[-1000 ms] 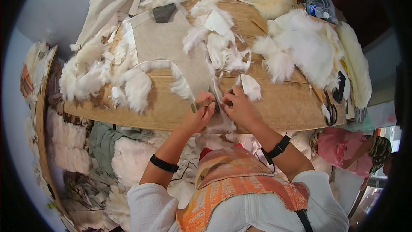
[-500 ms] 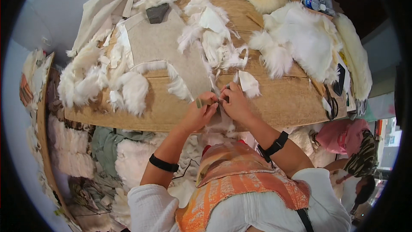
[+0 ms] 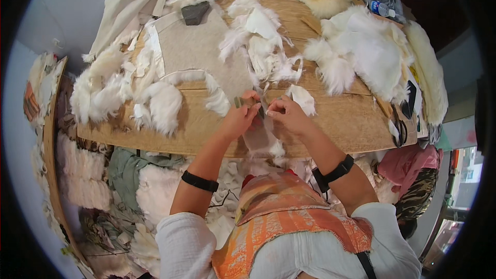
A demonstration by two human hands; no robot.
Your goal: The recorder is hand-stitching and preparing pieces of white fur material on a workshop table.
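A large beige hide [image 3: 199, 46], skin side up, runs across the table to its near edge. My left hand [image 3: 243, 118] is closed around a small tool [image 3: 238, 102] with a flat olive-brass end; its other end is mostly hidden, with something dark near the fingertips. Close beside it, my right hand [image 3: 287, 115] pinches the hide's edge at a narrow strip. Below both hands, the hide's near end [image 3: 258, 138] lies at the table edge, white fur showing along its side. A loose white fur scrap [image 3: 301, 100] rests just beyond my right hand.
A dark stone-like block [image 3: 195, 14] sits on the hide's far end. White fur pieces [image 3: 163, 106] lie left, and a larger pelt [image 3: 361, 41] lies right. Black-handled scissors [image 3: 399, 128] are at the right edge. A person in camouflage and pink [image 3: 416, 175] is at lower right.
My hands have drawn slightly apart and the right fingers have moved a little toward me along the edge. More of the hide's near end shows between them. The person at right has shifted.
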